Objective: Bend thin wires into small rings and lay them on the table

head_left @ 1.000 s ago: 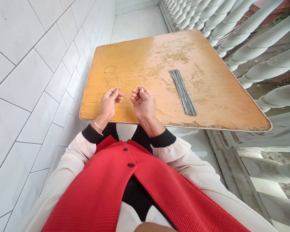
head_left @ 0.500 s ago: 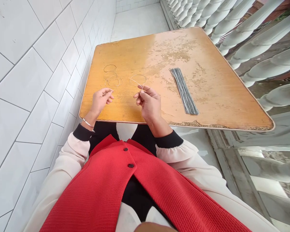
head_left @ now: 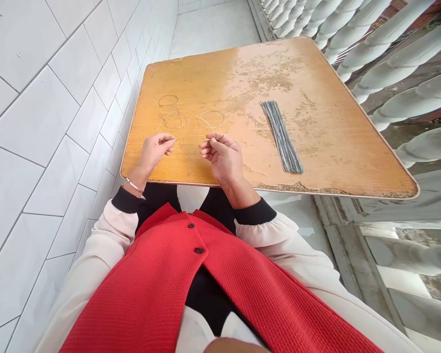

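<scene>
Well, tiles (head_left: 83,122) flank a worn table (head_left: 191,81); right fingers (head_left: 206,151) pinch wire (head_left: 208,121), left fingers (head_left: 163,138) press together.

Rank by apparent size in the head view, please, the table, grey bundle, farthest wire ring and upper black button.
1. Table
2. Grey bundle
3. Farthest wire ring
4. Upper black button

Bright, soft daylight fills our corner, seemingly through the balusters (head_left: 397,67) at two o'clock. A pale sheen washes the table (head_left: 338,147) toward one; wall tiles (head_left: 11,191) at nine stretch wide; thin wire rings (head_left: 168,106) look faint.
</scene>
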Demonstrator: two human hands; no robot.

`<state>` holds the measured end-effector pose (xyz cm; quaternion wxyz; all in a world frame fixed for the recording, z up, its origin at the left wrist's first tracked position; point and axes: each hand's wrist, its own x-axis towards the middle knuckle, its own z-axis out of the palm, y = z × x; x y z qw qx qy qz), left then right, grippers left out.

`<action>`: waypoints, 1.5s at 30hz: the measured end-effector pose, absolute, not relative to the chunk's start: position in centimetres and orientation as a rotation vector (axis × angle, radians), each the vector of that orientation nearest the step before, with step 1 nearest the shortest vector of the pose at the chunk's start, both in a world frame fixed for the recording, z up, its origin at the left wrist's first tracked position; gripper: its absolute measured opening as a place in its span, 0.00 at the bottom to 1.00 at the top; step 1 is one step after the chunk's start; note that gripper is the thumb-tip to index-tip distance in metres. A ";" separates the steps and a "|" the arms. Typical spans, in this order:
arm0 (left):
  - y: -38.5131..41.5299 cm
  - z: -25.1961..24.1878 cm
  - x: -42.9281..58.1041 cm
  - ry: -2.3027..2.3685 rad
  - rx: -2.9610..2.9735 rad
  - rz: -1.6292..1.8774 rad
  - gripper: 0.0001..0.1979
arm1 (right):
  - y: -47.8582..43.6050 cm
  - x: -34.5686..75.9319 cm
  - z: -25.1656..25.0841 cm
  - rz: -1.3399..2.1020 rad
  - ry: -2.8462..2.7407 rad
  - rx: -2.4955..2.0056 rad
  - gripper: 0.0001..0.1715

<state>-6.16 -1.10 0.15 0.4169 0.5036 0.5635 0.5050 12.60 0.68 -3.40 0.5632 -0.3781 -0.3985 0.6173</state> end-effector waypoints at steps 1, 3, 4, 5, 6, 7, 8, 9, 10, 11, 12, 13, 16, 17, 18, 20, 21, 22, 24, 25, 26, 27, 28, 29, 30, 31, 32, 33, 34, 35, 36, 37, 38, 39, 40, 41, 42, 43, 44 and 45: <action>-1.1 0.1 -6.0 1.393 1.242 1.270 0.08 | 0.7 12.6 -3.4 1.467 -0.933 -0.883 0.01; -1.0 0.0 -5.7 1.346 1.190 1.267 0.08 | 0.7 12.4 -3.6 1.492 -0.908 -0.870 0.01; -1.0 0.0 -5.5 1.323 1.162 1.265 0.07 | 0.7 12.3 -3.6 1.507 -0.887 -0.861 0.01; -1.0 0.0 -5.3 1.300 1.136 1.264 0.07 | 0.7 12.1 -3.6 1.523 -0.860 -0.851 0.02; -1.1 -0.1 -5.1 1.278 1.112 1.262 0.08 | 0.6 12.0 -3.5 1.539 -0.824 -0.840 0.04; -1.1 -0.1 -4.9 1.258 1.092 1.262 0.08 | 0.6 11.8 -3.5 1.554 -0.783 -0.828 0.05; -1.2 -0.1 -4.6 1.238 1.073 1.263 0.08 | 0.5 11.6 -3.4 1.566 -0.741 -0.815 0.07; -1.3 -0.1 -4.4 1.217 1.056 1.265 0.08 | 0.5 11.5 -3.4 1.575 -0.705 -0.804 0.08; -1.3 -0.1 -4.2 1.198 1.044 1.262 0.08 | 0.5 11.3 -3.4 1.580 -0.678 -0.797 0.09; -1.3 -0.1 -4.0 1.181 1.035 1.259 0.08 | 0.5 11.3 -3.4 1.582 -0.664 -0.795 0.09; -1.4 -0.2 -3.9 1.170 1.029 1.255 0.08 | 0.5 11.2 -3.5 1.580 -0.664 -0.795 0.08; -1.4 -0.2 -3.9 1.162 1.025 1.252 0.08 | 0.6 11.2 -3.7 1.579 -0.674 -0.793 0.07; -1.2 -0.4 -4.0 1.154 0.994 1.274 0.08 | 1.0 11.5 -4.4 1.576 -0.743 -0.765 0.05; -1.2 -0.5 -4.1 1.154 0.977 1.289 0.07 | 1.1 11.6 -4.6 1.572 -0.774 -0.753 0.07; -1.1 -0.5 -4.2 1.155 0.958 1.302 0.07 | 1.2 11.7 -4.9 1.563 -0.806 -0.745 0.09; -1.0 -0.5 -4.1 1.158 0.920 1.320 0.07 | 1.3 11.7 -5.1 1.533 -0.866 -0.750 0.15; -1.0 -0.6 -4.1 1.156 0.900 1.326 0.08 | 1.4 11.6 -5.2 1.515 -0.888 -0.760 0.19; -1.1 -0.6 -3.9 1.149 0.880 1.333 0.08 | 1.4 11.5 -5.2 1.497 -0.901 -0.770 0.22; -1.1 -0.7 -3.7 1.119 0.840 1.353 0.09 | 1.5 11.4 -5.0 1.472 -0.896 -0.779 0.27; -1.1 -0.8 -3.5 1.101 0.820 1.369 0.09 | 1.5 11.3 -5.0 1.468 -0.877 -0.777 0.28; -1.1 -1.0 -3.4 1.082 0.799 1.390 0.09 | 1.5 11.3 -4.9 1.468 -0.854 -0.772 0.28; -1.1 -1.1 -3.3 1.064 0.777 1.414 0.09 | 1.6 11.3 -4.9 1.471 -0.836 -0.768 0.27; -1.1 -1.2 -3.3 1.048 0.754 1.440 0.10 | 1.6 11.3 -4.9 1.474 -0.825 -0.763 0.27; -1.1 -1.3 -3.2 1.037 0.734 1.460 0.10 | 1.7 11.4 -4.9 1.477 -0.824 -0.757 0.26; -1.1 -1.4 -3.2 1.029 0.720 1.473 0.10 | 1.7 11.5 -5.0 1.480 -0.829 -0.749 0.26; -1.1 -1.5 -3.1 1.028 0.715 1.475 0.10 | 1.8 11.6 -5.1 1.484 -0.836 -0.737 0.25; -1.1 -1.5 -3.1 1.033 0.718 1.470 0.10 | 1.9 11.6 -5.3 1.489 -0.840 -0.721 0.24; -1.1 -1.6 -3.0 1.042 0.725 1.461 0.10 | 1.9 11.6 -5.5 1.496 -0.838 -0.700 0.22; -1.1 -1.6 -3.0 1.048 0.734 1.455 0.10 | 2.0 11.6 -5.7 1.505 -0.829 -0.675 0.21; -1.2 -1.6 -2.9 1.051 0.740 1.452 0.10 | 2.1 11.6 -5.8 1.515 -0.811 -0.649 0.19; -1.2 -1.5 -2.8 1.049 0.742 1.453 0.10 | 2.1 11.5 -6.0 1.527 -0.782 -0.623 0.18; -1.2 -1.5 -2.7 1.044 0.737 1.458 0.10 | 2.1 11.5 -6.0 1.540 -0.744 -0.600 0.16; -1.2 -1.5 -2.6 1.035 0.726 1.462 0.10 | 2.1 11.4 -6.0 1.558 -0.700 -0.578 0.14; -1.2 -1.5 -2.5 1.022 0.710 1.467 0.10 | 2.1 11.3 -5.9 1.580 -0.654 -0.560 0.13; -1.3 -1.5 -2.3 1.007 0.691 1.473 0.10 | 2.1 11.2 -5.8 1.605 -0.610 -0.545 0.13; -1.3 -1.5 -2.2 0.988 0.674 1.476 0.10 | 2.0 11.1 -5.6 1.632 -0.567 -0.532 0.12; -1.3 -1.6 -2.1 0.967 0.661 1.479 0.09 | 1.9 11.0 -5.3 1.658 -0.526 -0.525 0.13; -1.3 -1.6 -2.1 0.950 0.652 1.477 0.09 | 1.8 10.9 -5.0 1.679 -0.487 -0.526 0.13; -1.4 -1.6 -2.1 0.939 0.646 1.470 0.08 | 1.7 10.8 -4.7 1.695 -0.453 -0.534 0.15; -1.4 -1.7 -2.1 0.934 0.644 1.459 0.08 | 1.5 10.8 -4.4 1.704 -0.427 -0.549 0.16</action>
